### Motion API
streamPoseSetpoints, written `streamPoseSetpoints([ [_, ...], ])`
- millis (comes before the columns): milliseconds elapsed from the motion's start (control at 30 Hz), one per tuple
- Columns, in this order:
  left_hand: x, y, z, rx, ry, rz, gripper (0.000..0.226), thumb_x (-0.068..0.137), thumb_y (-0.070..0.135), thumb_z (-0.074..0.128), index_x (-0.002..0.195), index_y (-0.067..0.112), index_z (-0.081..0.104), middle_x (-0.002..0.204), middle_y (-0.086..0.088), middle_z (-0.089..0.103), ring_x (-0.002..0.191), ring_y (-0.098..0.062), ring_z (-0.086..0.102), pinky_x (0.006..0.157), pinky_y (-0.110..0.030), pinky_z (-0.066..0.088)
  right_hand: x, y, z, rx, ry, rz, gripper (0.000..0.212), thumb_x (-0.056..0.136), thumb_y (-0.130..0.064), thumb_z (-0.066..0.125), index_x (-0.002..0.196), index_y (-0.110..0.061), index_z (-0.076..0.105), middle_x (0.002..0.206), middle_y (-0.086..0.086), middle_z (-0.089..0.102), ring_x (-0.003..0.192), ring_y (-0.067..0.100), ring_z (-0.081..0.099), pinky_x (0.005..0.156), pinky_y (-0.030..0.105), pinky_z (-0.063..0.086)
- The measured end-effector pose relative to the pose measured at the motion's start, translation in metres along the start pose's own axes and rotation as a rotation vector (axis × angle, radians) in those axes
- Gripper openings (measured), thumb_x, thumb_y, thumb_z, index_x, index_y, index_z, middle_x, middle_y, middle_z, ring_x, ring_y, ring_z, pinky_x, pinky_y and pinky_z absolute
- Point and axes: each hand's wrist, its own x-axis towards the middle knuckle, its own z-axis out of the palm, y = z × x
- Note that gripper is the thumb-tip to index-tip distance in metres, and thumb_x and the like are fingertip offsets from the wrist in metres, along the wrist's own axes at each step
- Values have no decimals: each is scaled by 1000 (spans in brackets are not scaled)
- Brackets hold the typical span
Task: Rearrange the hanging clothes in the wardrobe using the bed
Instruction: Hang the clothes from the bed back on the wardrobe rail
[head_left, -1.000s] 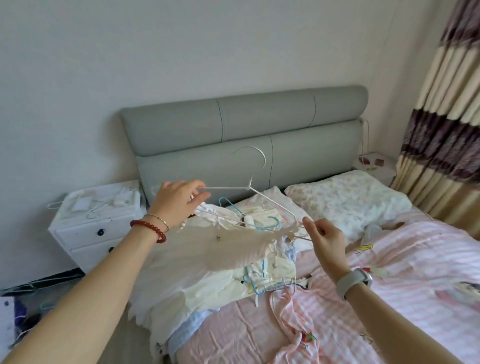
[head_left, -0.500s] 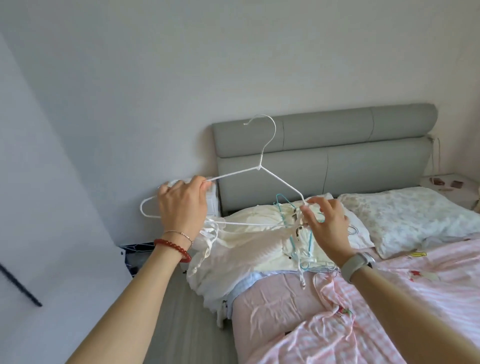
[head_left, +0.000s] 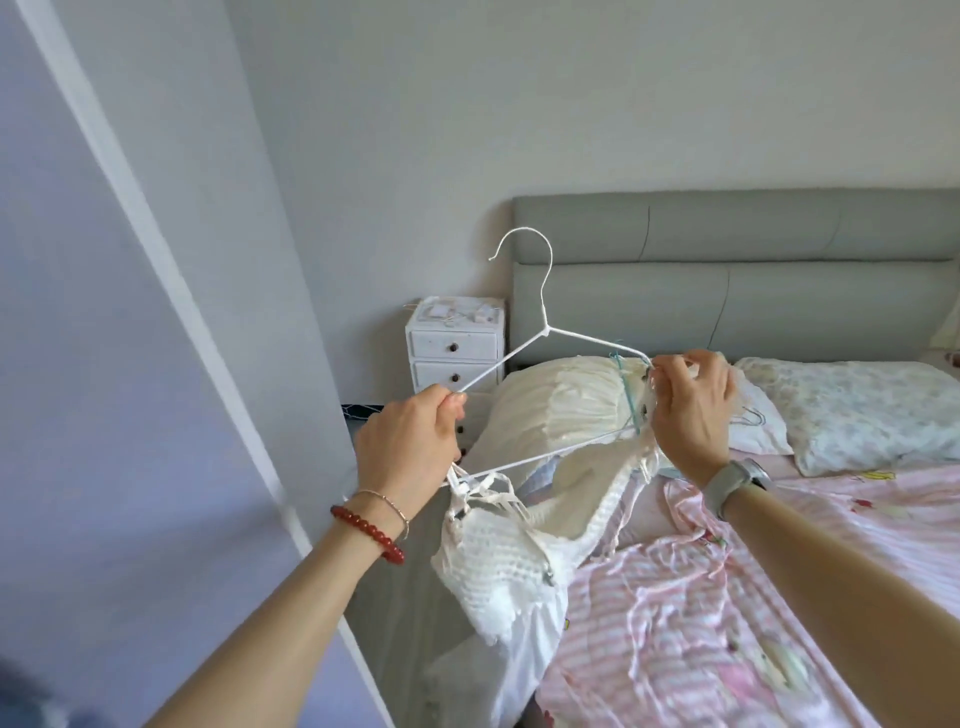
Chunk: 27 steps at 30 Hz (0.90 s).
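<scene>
A white wire hanger (head_left: 542, 317) is held up over the bed's left edge, hook upward. My left hand (head_left: 410, 444) grips its left end and my right hand (head_left: 691, 410) pinches its right end together with a strap. A white knitted garment (head_left: 511, 561) hangs by its straps from the hanger and sags between my hands. Behind it, a pile of cream clothes (head_left: 561, 410) with teal hangers lies on the bed (head_left: 810, 597), which has pink striped bedding.
A grey padded headboard (head_left: 727, 270) backs the bed. A white bedside drawer unit (head_left: 456, 345) stands left of it. A floral pillow (head_left: 852, 410) lies at the right. A pale wardrobe panel (head_left: 114, 364) fills the left side, with grey floor (head_left: 410, 613) beside the bed.
My view has swung left toward the wardrobe panel. Both hands have lifted the hanger and the white garment off the clothes pile, and it now hangs free beside the bed.
</scene>
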Motion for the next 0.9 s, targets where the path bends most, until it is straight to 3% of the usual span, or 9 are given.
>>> streamPoseSetpoints([
  [100,-32,-24,-25,-103,-45,-61,32,98,32,35,72,29,53,59,8,65,69,-9,54,65,-26,38,-20,-28,2,56,57,-81,20,89,-20,38,87,-11,56,97,23,55,93,29,42,88,37,24],
  [200,-69,-57,-50,-126,-53,-100,32,97,33,37,72,28,55,53,10,63,56,1,51,56,-22,36,-52,-63,5,118,62,-151,9,90,-16,38,88,-17,46,95,20,55,88,27,39,90,44,29],
  [300,-110,-95,-84,-62,-34,-203,30,97,33,37,74,28,56,56,9,63,64,-8,53,57,-23,33,-95,-106,0,175,-3,-225,10,90,-18,38,89,-16,48,93,19,54,89,27,40,94,48,28],
  [467,-185,-164,-142,65,36,-305,28,96,33,39,78,27,59,55,9,63,75,-20,60,64,-28,35,-173,-181,-14,213,-94,-409,22,87,-21,41,77,-7,56,80,15,54,76,26,41,70,38,28],
  [600,-245,-207,-181,130,195,-308,36,88,44,32,78,26,62,57,5,65,75,-31,63,64,-35,46,-216,-234,-17,327,-213,-528,26,86,-21,43,73,-6,58,72,13,55,68,30,51,62,38,34],
  [767,-307,-253,-226,291,471,-301,44,86,39,33,77,13,67,57,-12,64,56,-39,58,51,-35,43,-240,-313,-24,527,-375,-715,28,89,-24,43,94,-12,67,73,7,55,58,25,54,52,31,43],
  [900,-359,-274,-265,433,644,-388,39,88,30,39,76,9,70,50,-13,59,47,-35,56,56,-36,40,-252,-382,-33,687,-528,-815,30,86,-31,43,73,-15,66,67,0,54,50,15,47,43,22,39],
])
